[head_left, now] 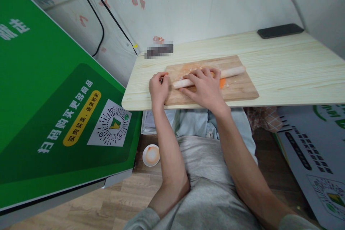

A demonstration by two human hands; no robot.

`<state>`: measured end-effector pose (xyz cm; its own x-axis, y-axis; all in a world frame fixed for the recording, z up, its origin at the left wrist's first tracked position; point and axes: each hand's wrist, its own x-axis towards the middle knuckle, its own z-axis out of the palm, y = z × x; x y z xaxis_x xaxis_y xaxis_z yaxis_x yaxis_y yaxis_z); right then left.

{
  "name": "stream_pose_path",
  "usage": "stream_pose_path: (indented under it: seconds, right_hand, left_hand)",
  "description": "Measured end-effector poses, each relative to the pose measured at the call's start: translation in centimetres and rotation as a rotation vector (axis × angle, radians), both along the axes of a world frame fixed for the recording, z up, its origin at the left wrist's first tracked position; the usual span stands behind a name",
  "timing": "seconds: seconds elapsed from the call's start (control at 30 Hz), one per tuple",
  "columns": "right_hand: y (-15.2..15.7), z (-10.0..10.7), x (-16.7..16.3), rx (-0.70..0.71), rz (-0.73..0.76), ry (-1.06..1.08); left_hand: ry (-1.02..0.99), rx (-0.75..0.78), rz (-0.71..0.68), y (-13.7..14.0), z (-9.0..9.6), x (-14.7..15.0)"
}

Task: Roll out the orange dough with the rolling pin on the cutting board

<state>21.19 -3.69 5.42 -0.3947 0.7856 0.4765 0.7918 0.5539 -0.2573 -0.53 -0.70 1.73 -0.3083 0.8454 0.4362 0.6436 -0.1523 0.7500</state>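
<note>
A long pale rod (234, 72) lies slantwise across the wooden cutting board (242, 91). Whether it is a peeled root or a rolling pin I cannot tell. My right hand (204, 85) rests over its middle, the thumb on the near side and the fingers reaching across the far side. Just past that hand, an orange patch (222, 83) shows on the board beneath the rod. At the board's left edge, apart from the rod's near end, my left hand (159, 88) is closed with curled fingers; something dark shows between them, too small to name. Orange smears and pale crumbs mark the board.
The pale wood-grain table (291, 68) meets a wall at the back. A black flat case (280, 31) lies at the far right, a pixelated item (159, 51) at the back left. A green panel (54, 90) stands left; a white bowl (151, 155) sits below the table.
</note>
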Motion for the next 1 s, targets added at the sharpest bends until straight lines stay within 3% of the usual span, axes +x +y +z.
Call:
stream_pose_path:
  seconds: [1.0]
  right_hand:
    - [-0.14,0.27,-0.1,-0.014,-0.022,-0.039]
  left_hand:
    - [-0.011,-0.012,-0.006,-0.19,0.16,0.1]
